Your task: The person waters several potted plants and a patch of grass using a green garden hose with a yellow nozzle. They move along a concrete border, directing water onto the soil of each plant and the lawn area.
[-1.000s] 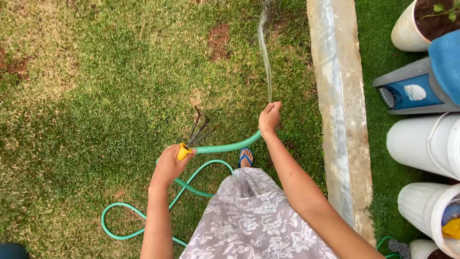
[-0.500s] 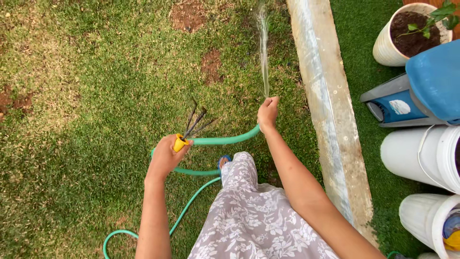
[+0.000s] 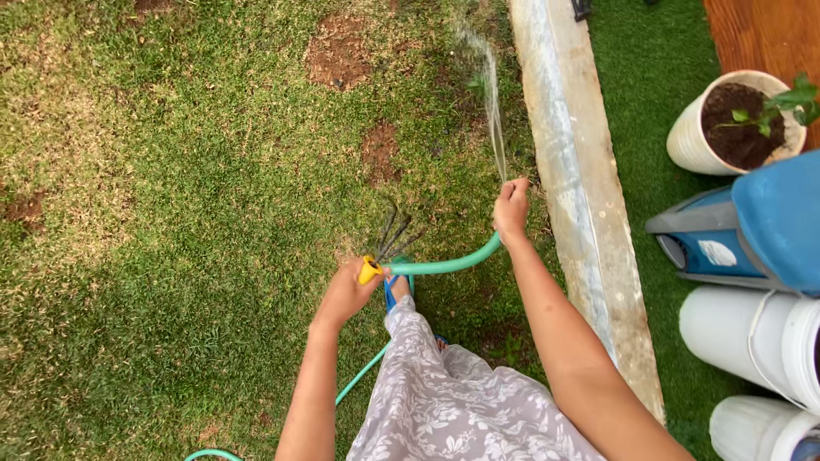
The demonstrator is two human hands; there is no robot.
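While the right hand [image 3: 511, 207] clasps a spraying green hose [image 3: 444, 265], the left hand [image 3: 346, 293] grips a yellow-handled hand rake [image 3: 380, 253] over grass [image 3: 171, 213].

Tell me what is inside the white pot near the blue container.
The white pot holds dark soil and a small green plant. Anything beneath the soil is hidden.

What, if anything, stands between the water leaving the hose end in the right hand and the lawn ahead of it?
Nothing visible does. The right hand grips the end of the green hose, and the water stream arcs freely onto the grass beside the concrete curb. The left hand holds a yellow-handled hand rake, off to the side.
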